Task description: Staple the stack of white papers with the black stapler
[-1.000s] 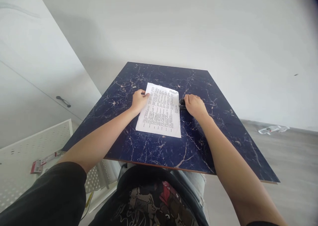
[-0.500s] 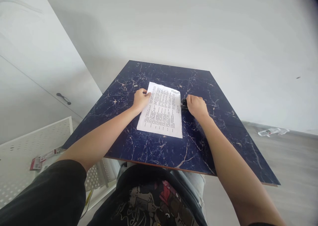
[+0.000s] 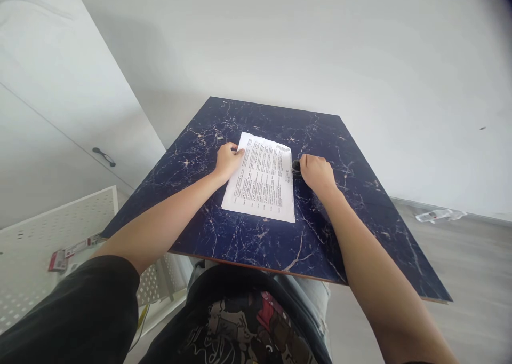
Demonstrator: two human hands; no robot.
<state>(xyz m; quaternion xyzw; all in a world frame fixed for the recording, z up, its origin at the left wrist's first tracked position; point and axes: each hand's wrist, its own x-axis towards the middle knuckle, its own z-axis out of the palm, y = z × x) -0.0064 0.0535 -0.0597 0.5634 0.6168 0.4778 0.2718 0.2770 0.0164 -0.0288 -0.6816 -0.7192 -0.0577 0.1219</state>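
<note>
Printed sheets of paper [image 3: 260, 180] lie at a slant on the dark blue marbled table [image 3: 256, 241]. My left hand [image 3: 229, 160] pinches their left edge, thumb on top and fingers beneath. At the right edge of the paper is a small black stapler [image 3: 296, 167], mostly hidden under my right hand [image 3: 317, 172]. That hand is closed over it, knuckles up. The stapler's front end meets the paper's edge; whether it grips the sheets I cannot tell.
A small silvery piece [image 3: 220, 137] lies on the table beyond my left hand. At the left stands a white perforated rack [image 3: 92, 209] holding red-and-white packets [image 3: 60, 260]. Clear plastic packaging [image 3: 436, 215] lies on the floor at right. A wall rises behind the table.
The view has shifted very slightly. Both hands, the paper and the stapler keep nearly the same places.
</note>
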